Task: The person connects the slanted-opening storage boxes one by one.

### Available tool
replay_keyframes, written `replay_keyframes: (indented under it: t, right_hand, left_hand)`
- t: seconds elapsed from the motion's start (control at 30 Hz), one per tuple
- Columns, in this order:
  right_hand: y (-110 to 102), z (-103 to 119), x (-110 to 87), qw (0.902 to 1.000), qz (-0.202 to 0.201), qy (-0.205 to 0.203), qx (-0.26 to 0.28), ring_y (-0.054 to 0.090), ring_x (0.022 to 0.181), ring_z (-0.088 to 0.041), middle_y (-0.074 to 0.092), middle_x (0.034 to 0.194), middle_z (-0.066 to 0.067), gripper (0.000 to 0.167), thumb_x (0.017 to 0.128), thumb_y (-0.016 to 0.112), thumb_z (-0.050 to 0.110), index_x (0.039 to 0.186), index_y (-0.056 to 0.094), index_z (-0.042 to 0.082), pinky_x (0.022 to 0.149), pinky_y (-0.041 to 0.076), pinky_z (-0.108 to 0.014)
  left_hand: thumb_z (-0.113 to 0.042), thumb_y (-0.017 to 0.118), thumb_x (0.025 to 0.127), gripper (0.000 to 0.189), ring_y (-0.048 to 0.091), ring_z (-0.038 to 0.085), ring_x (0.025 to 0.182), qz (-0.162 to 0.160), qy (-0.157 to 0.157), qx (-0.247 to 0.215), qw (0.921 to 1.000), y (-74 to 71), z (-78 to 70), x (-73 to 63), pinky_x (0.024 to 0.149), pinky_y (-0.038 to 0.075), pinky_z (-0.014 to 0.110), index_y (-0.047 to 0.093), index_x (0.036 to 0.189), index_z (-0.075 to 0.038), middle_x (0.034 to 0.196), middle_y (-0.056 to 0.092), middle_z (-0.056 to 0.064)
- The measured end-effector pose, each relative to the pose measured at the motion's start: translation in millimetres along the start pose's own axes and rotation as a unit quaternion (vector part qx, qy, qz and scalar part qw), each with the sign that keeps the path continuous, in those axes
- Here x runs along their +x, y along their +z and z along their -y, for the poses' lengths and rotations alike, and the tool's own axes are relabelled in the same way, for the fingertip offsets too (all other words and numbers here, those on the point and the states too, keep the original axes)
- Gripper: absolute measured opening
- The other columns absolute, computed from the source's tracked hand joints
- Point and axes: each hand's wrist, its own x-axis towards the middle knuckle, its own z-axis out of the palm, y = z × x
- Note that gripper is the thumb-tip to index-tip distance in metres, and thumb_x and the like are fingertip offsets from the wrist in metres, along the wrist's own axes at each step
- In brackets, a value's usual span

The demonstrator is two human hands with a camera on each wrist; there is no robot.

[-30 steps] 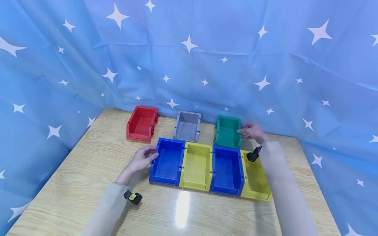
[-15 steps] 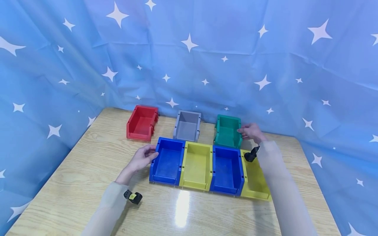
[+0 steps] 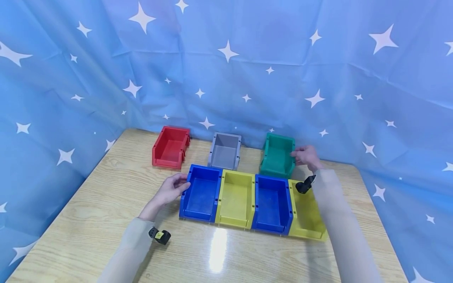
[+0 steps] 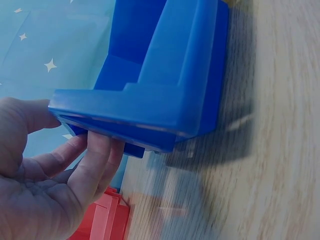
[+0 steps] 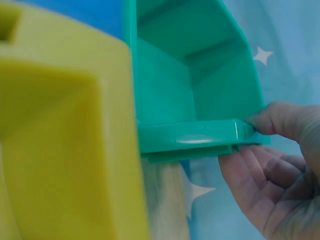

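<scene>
Green open-fronted plastic bin [image 3: 277, 157]: at nine o'clock from the nearer right hand [image 3: 307, 156], which pinches its rim; long axis roughly twelve-to-six; lifted or resting, hard to tell from here. Leftmost blue open-fronted plastic bin [image 3: 200, 198]: at three o'clock from the left hand [image 3: 171, 190], side pinched.

A blue cloth [image 3: 276, 35], printed with white four-pointed stars [image 3: 141, 17] both large and small, hung behind the far edge of the desk [image 3: 88, 220] and along its left and right sides. Soft folds ran down it, and a faint crease crossed its far stretch. The desk had a pale wood-grain top with a rounded far right corner. Near the middle of its near part lay a bright white glare [image 3: 218, 251].
</scene>
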Motion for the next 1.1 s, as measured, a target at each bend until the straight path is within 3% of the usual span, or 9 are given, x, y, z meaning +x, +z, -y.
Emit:
replay_keyframes:
  t: [0.27,0.7,0.9,1.1]
  right_hand:
    - [-22,3,-14.1,0.9992,-0.024,-0.016,-0.030,0.055,0.070,-0.012,0.052,0.106,-0.024,0.048,0.095,0.051,0.014,0.130,0.039,-0.017,0.082,0.053,-0.044]
    - [-64,11,-37.3,0.9962,-0.069,-0.026,-0.047,0.053,0.065,-0.005,0.050,0.110,-0.027,0.051,0.095,0.049,0.018,0.130,0.038,-0.018,0.065,0.054,-0.025]
    - [-83,9,-55.5,0.9944,-0.069,-0.023,-0.077,0.052,0.066,-0.001,0.043,0.125,-0.037,0.059,0.096,0.047,0.024,0.134,0.032,-0.019,0.069,0.055,-0.029]
    - [-97,2,-78.4,0.9906,-0.076,-0.036,-0.107,0.053,0.066,-0.002,0.045,0.119,-0.038,0.056,0.096,0.047,0.024,0.129,0.038,-0.021,0.067,0.055,-0.032]
  left_hand:
    - [-0.006,0.058,0.091,0.030,0.061,0.027,0.090,-0.002,0.002,0.006,1.0000,0.5,-0.1,-0.4,0.070,0.053,0.029,0.054,0.117,0.010,0.107,0.061,0.022]
    - [-0.006,0.057,0.092,0.031,0.061,0.028,0.092,0.001,-0.009,0.005,0.9999,0.3,-1.5,-0.8,0.071,0.054,0.030,0.053,0.119,0.009,0.110,0.060,0.023]
    - [-0.006,0.057,0.092,0.032,0.061,0.028,0.091,0.002,-0.010,0.008,0.9999,0.2,0.1,0.1,0.071,0.054,0.030,0.053,0.120,0.009,0.110,0.059,0.024]
    - [-0.005,0.057,0.091,0.029,0.061,0.029,0.091,-0.008,-0.010,0.019,0.9997,1.1,-1.2,0.2,0.073,0.054,0.032,0.054,0.117,0.009,0.109,0.060,0.023]
